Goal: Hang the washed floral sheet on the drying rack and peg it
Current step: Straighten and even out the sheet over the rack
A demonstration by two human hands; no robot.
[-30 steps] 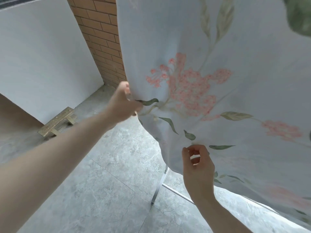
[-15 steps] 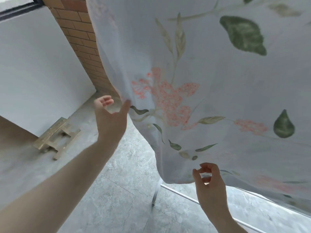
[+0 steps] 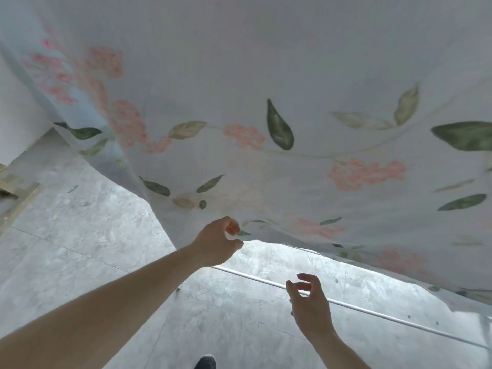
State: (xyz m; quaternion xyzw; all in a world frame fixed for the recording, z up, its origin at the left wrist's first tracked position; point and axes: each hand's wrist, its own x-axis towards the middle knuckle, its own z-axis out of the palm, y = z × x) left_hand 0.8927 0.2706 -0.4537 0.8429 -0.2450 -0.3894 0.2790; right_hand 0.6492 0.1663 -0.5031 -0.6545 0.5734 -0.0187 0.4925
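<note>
Head view: the left hand (image 3: 217, 243) is at the lower hem of the sheet (image 3: 266, 89), thumb and curled fingers closing toward the edge, though whether cloth is pinched between them cannot be told. The right hand (image 3: 310, 307) hangs below the hem with fingers loosely spread, holding nothing. The sheet drapes from above and fills the upper view, so its top edge is out of sight. A white bar of the drying rack (image 3: 372, 311) runs beneath it, above the grey floor (image 3: 93, 235). This looks like the straightening step; next, both hands would need to grip the hem and pull it even. No pegs show.
</note>
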